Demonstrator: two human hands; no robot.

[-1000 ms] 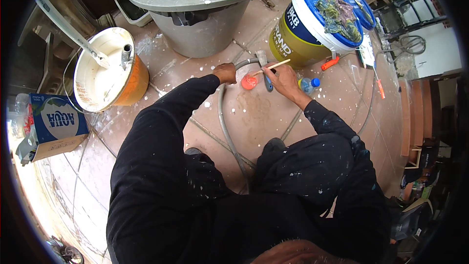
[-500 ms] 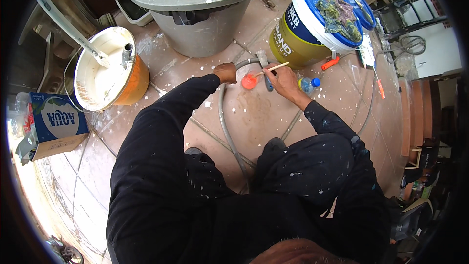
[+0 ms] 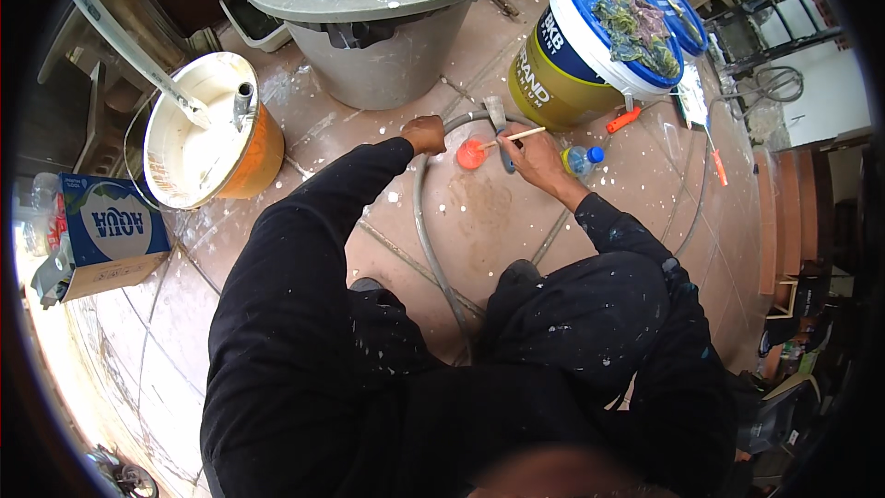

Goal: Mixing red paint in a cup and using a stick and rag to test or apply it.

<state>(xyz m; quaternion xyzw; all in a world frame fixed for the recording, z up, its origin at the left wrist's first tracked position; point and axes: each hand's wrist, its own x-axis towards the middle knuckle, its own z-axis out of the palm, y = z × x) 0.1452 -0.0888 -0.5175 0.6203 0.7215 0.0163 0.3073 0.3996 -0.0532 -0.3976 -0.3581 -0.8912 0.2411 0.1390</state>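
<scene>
My right hand [image 3: 535, 159] pinches a thin pale wooden stick [image 3: 527, 134], which slants down to the left. Its lower end reaches a small orange-red container [image 3: 471, 154] on the tiled floor; whether it dips inside is too small to tell. Left of the container, my left hand [image 3: 426, 136] is curled closed over the grey hose [image 3: 418, 194]. What its fingers hold, if anything, is hidden. Partly behind my right hand lies a paintbrush [image 3: 495, 111] with a dark handle. A small clear bottle with a blue cap [image 3: 595, 155] is just right of that hand.
Beyond my hands stand a large grey lidded bin [image 3: 378, 60] and a paint bucket [image 3: 562, 65] with a stained rag [image 3: 636, 32] on its lid. At left are an orange bucket of white paint [image 3: 253, 161] and a blue carton [image 3: 115, 231]. An orange-handled tool [image 3: 623, 119] lies at right.
The outer end of the stick has tipped lower, and my right hand has shifted slightly. My left hand stays in nearly the same place.
</scene>
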